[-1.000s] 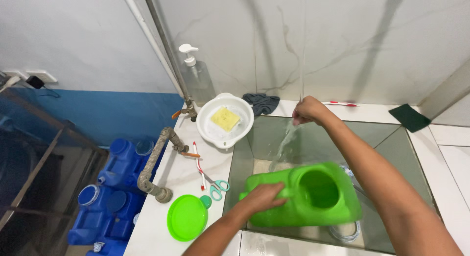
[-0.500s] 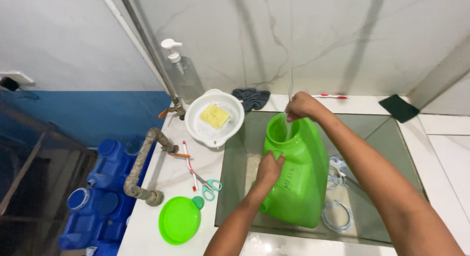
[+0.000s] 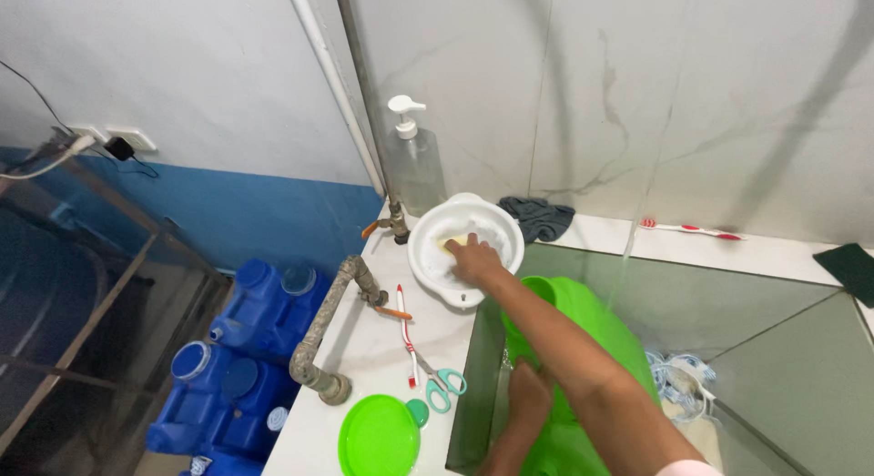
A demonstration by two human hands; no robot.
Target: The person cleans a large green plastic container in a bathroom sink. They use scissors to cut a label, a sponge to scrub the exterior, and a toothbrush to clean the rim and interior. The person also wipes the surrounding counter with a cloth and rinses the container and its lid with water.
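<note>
A bright green plastic jug [image 3: 596, 326] stands in the glass-walled sink, mouth toward the wall. My left hand [image 3: 530, 394] presses against its near side and steadies it. My right hand [image 3: 475, 259] reaches across the jug into a white bowl [image 3: 426, 258] on the counter's back corner. Its fingers curl over a yellow sponge [image 3: 452, 243], of which only an edge shows.
On the white counter lie a round green lid [image 3: 378, 435], teal scissors [image 3: 443, 387] and a red-white toothbrush [image 3: 405, 326], beside a bent pipe tap [image 3: 332, 321]. A soap pump bottle [image 3: 414, 157], dark cloth [image 3: 542, 217] and second toothbrush [image 3: 692, 228] line the wall. Blue jugs [image 3: 246, 330] sit below left.
The jug went from lying on its side to standing. My right hand left its mouth and moved left into the white bowl. My left hand stayed on the jug.
</note>
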